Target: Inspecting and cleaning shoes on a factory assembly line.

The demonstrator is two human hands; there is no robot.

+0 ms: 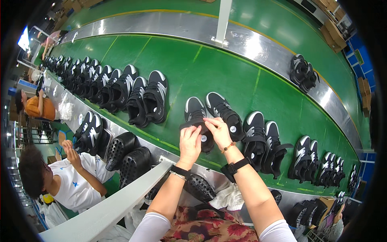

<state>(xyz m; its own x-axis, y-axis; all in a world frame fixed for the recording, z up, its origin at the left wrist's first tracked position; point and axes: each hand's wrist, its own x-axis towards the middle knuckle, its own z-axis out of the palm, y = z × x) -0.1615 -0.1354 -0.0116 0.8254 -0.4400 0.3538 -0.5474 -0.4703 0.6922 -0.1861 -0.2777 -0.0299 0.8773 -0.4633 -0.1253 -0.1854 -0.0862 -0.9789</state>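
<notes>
A pair of black, white and grey sneakers stands on the green belt in front of me, toes pointing away. Over the left sneaker, both my hands work at its black strap. My right hand is closed, its fingertips pinching near the strap's end. My left hand is closed too, fingertips pressed together just below the strap; what lies between them is too small to make out. The right sneaker stands beside my right hand, a round white sticker inside it.
A long row of sneakers runs off to the left; more pairs stand to the right. Black shoe lasts lie on the near metal ledge. A pale post slants in at lower left, near a seated co-worker.
</notes>
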